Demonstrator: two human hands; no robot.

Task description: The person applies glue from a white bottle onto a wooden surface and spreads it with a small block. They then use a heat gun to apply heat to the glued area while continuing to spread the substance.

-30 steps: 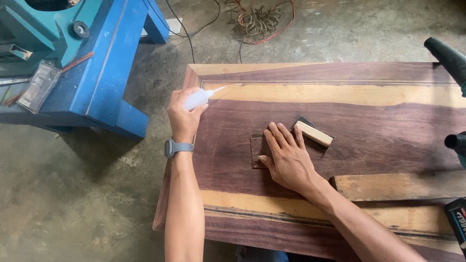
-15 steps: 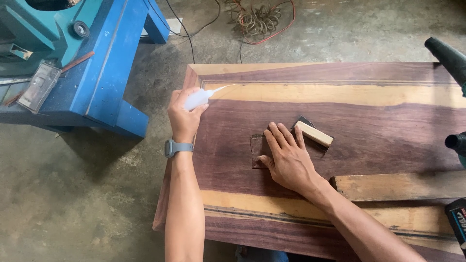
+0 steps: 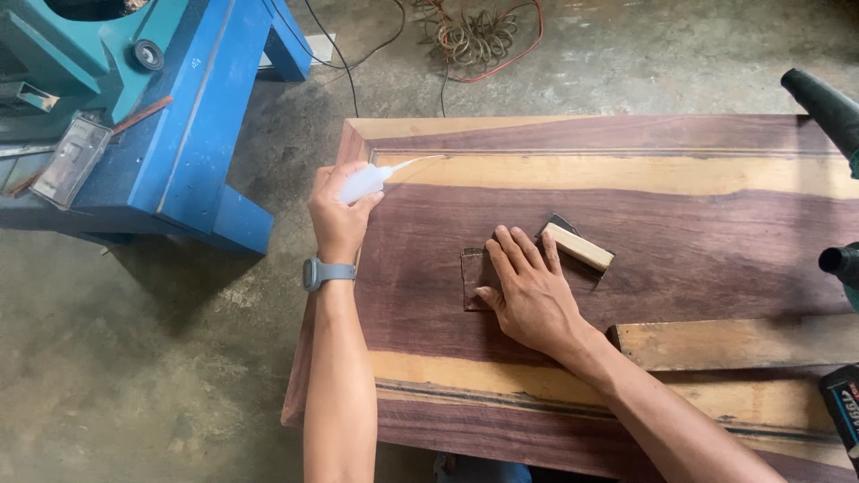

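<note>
My left hand (image 3: 336,213) grips a small white squeeze bottle (image 3: 367,182) whose thin nozzle points right over the upper left corner of a wide dark-and-pale wooden panel (image 3: 680,233). A grey watch sits on that wrist. My right hand (image 3: 530,288) lies flat, fingers spread, pressing a dark square wooden patch (image 3: 472,275) set into the panel. A small pale wooden block (image 3: 579,247) rests just beyond my fingertips on a dark scrap.
A blue and teal machine stand (image 3: 170,116) is on the left on the concrete floor. Coiled cables (image 3: 472,36) lie behind the panel. A loose wooden strip (image 3: 734,342) lies on the panel at right. Dark power tools (image 3: 837,259) poke in from the right edge.
</note>
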